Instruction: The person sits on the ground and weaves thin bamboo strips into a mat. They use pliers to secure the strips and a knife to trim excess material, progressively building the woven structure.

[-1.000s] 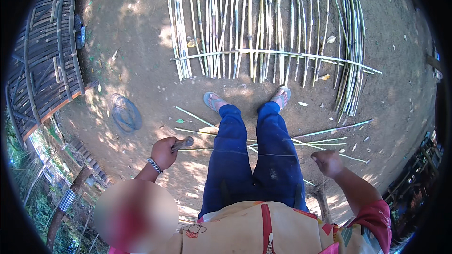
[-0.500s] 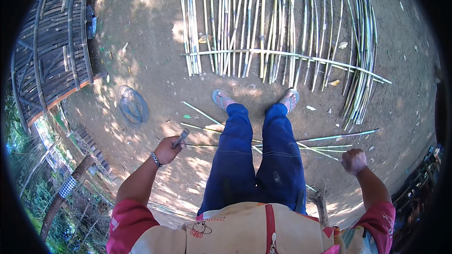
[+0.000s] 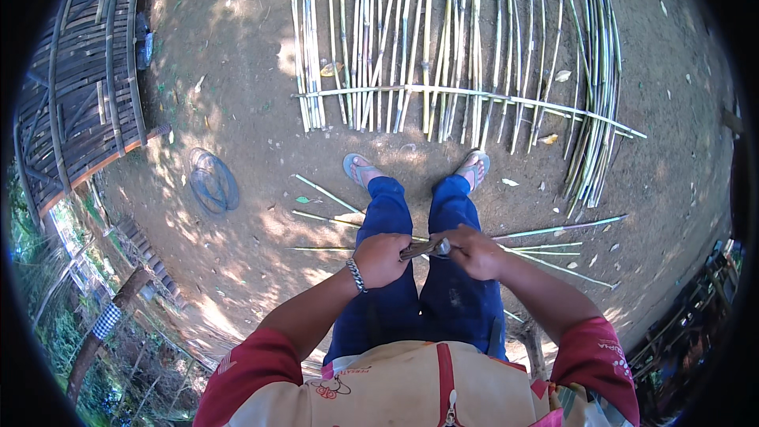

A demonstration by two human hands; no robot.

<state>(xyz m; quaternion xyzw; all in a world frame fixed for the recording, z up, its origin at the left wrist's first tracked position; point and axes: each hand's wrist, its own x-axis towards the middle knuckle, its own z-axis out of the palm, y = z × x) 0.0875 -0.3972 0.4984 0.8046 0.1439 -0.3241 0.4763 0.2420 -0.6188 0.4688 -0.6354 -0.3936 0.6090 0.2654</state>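
In front of my thighs both hands have come together on a short brown tool with a rounded grey end [image 3: 424, 250]; its exact kind is hard to make out. My left hand [image 3: 381, 259], a chain bracelet at its wrist, is closed round the brown part. The fingers of my right hand [image 3: 470, 253] are bent closed against the grey end, and whether they also hold something small is hidden. Beyond my feet, long thin bamboo poles [image 3: 427, 55] lie side by side, with a crosswise pole [image 3: 474, 92] over their near ends.
A dense bundle of poles [image 3: 598, 95] lies at the right. Several loose sticks [image 3: 557, 231] are on the ground around my legs. To the left are a coil of dark wire or cord [image 3: 213, 182] and a slatted bamboo platform [image 3: 87, 71]. A wooden post [image 3: 535, 352] stands close by my right hip.
My hands were wide apart, the left holding the tool and the right closed at the far side. Both have moved inward and now meet at the tool. The view has shifted slightly.
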